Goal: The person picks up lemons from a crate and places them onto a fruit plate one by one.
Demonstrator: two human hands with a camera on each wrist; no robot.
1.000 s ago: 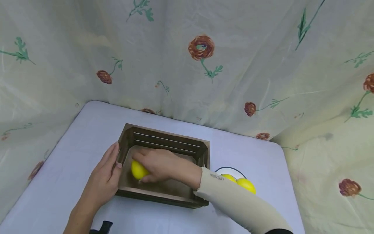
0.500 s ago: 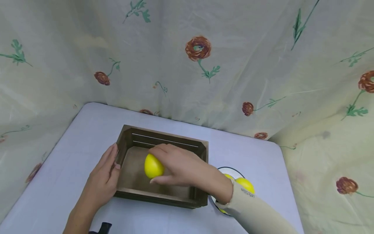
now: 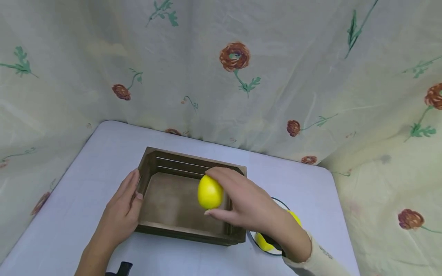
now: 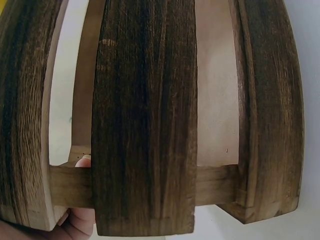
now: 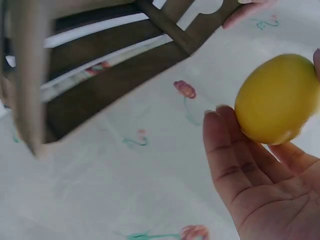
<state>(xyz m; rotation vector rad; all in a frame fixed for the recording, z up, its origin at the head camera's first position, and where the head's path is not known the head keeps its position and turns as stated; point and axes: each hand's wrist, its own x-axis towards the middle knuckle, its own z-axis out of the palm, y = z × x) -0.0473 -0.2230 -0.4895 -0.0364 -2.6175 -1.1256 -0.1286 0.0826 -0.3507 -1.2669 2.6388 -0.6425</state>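
My right hand (image 3: 246,197) pinches a smooth yellow lemon (image 3: 210,191) between fingers and thumb, above the right half of a brown slatted wooden crate (image 3: 179,230). In the right wrist view the lemon (image 5: 277,100) lies against the fingers, with the palm turned to the camera. My left hand (image 3: 121,209) grips the crate's left end. A fingertip shows between the dark slats (image 4: 145,120) in the left wrist view; most of that hand is out of sight there. The crate's visible floor is bare.
Right of the crate stands a white plate (image 3: 253,237) with a dark rim, holding yellow lemons (image 3: 264,242), partly hidden by my right forearm. A white cloth covers the table (image 3: 121,142). A flowered curtain (image 3: 193,69) hangs behind. A black object (image 3: 124,268) is at the front edge.
My right hand has lifted the lemon from the crate's left part and carried it rightward. The forearm has shifted right over the plate. My left hand has stayed on the crate.
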